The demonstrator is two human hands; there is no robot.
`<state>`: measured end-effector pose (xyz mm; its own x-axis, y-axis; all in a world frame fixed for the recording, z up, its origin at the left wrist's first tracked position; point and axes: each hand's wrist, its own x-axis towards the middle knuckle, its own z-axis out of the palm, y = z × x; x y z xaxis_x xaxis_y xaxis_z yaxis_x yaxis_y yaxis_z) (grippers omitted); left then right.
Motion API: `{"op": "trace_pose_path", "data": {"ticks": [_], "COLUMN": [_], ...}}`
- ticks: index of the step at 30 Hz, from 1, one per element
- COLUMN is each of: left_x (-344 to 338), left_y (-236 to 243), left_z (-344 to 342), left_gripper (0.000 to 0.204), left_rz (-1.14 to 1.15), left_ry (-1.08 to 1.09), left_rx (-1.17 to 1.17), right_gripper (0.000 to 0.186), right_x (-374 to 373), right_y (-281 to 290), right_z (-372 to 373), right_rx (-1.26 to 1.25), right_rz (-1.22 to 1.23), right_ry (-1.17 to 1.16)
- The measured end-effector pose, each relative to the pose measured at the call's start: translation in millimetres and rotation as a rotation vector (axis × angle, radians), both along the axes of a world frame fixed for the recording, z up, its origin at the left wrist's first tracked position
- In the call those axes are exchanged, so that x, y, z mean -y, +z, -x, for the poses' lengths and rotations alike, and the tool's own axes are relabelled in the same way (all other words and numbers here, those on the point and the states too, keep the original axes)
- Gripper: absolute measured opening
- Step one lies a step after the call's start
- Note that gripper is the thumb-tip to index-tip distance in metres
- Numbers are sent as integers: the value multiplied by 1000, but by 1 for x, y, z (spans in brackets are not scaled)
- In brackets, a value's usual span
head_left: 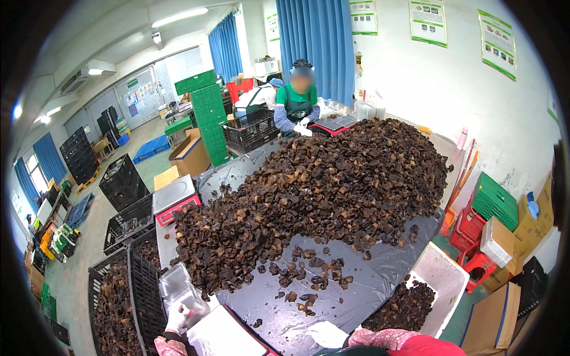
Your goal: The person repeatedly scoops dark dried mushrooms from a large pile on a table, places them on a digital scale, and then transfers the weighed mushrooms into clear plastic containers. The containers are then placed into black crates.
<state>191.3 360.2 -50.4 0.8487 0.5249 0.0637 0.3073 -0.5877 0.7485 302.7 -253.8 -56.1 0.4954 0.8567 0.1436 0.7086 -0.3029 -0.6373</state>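
Observation:
My left hand (177, 315), in a white glove, grips clear plastic containers (181, 282) at the lower left, beside a white-topped scale (219, 332). My right hand (325, 333), also gloved, is at the bottom center over the dark plastic sheet (368, 273), fingers stretched out and nothing visible in them. A big heap of dark brown dried fungus (320, 178) covers much of the table, with scattered pieces nearer me. A white foam box (445, 273) holding more pieces stands just right of my right hand.
A co-worker (295, 104) in a green shirt works across the table; another person (255, 98) bends behind. Black crates (110, 296) line my left, beside another scale (173, 199). Stacked green crates (206, 127) rise farther back. Red stools (466, 237), boxes and long poles (463, 181) are along the right wall.

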Motion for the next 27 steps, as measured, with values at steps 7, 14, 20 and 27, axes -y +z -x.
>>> {"op": "trace_pose_path", "data": {"ticks": [7,14,20,27], "left_x": [37,56,73,39], "left_y": [38,59,85,105], "left_z": [6,-6,-33,-9], "left_gripper": [12,6,48,8], "left_rz": [-289,-267,-786,-793], "left_ry": [-3,157,95,128], "left_rx": [75,193,177,222], "right_gripper": [30,31,28,27], "right_x": [-8,-1,2,-4], "right_y": [-14,-11,-28,-31], "right_z": [3,3,1,1], "right_rx": [9,-58,21,89], "right_rz": [-29,41,-85,-86], "right_ry": [-21,-20,-71,-30]}}
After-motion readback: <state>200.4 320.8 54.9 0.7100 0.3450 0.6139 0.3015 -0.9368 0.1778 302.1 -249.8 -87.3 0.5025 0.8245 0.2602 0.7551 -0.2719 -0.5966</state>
